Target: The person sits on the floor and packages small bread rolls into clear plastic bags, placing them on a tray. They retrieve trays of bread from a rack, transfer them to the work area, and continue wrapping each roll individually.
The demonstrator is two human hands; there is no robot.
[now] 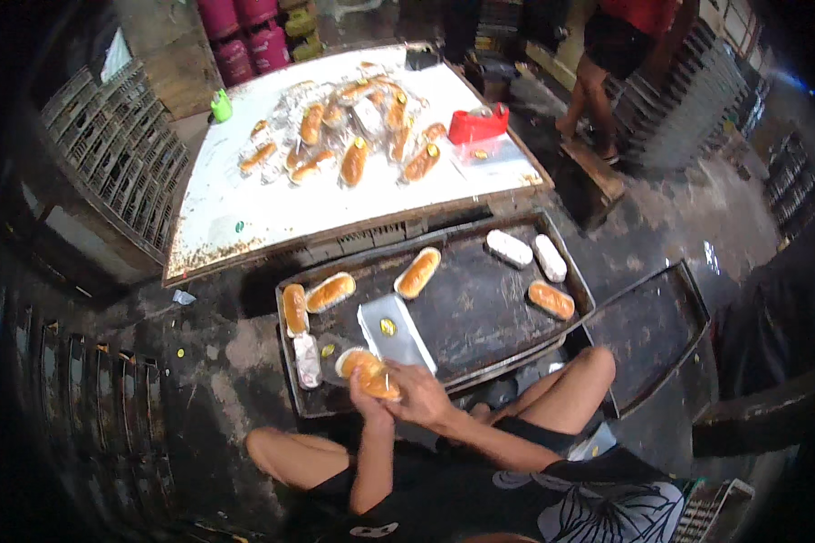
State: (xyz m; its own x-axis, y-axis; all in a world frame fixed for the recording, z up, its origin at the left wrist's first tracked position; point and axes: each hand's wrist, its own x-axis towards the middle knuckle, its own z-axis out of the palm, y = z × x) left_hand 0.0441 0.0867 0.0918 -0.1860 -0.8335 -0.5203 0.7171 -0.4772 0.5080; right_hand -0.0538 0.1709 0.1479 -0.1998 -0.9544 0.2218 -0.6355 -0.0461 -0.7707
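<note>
Over the near left of a dark metal baking tray [475,319], my left hand [368,399] holds a golden oblong bread roll [361,366] in a pale paper liner. My right hand [418,397] grips the roll's near right end, where clear plastic glints; how far the plastic covers the roll cannot be made out. Just beyond my hands lies a stack of clear plastic bags [401,332] with a yellow printed mark. Loose rolls rest at the tray's left, including an upright-lying brown roll [295,309] and one with its pale liner [307,361] uppermost.
A white-topped table [299,224] stands beyond the tray, bearing a heap of bagged rolls [353,163], a red tape dispenser [479,125] and a green object [221,106]. Another tray [652,339] lies right. Crates [122,142] line the left. A person [618,54] stands at the back right.
</note>
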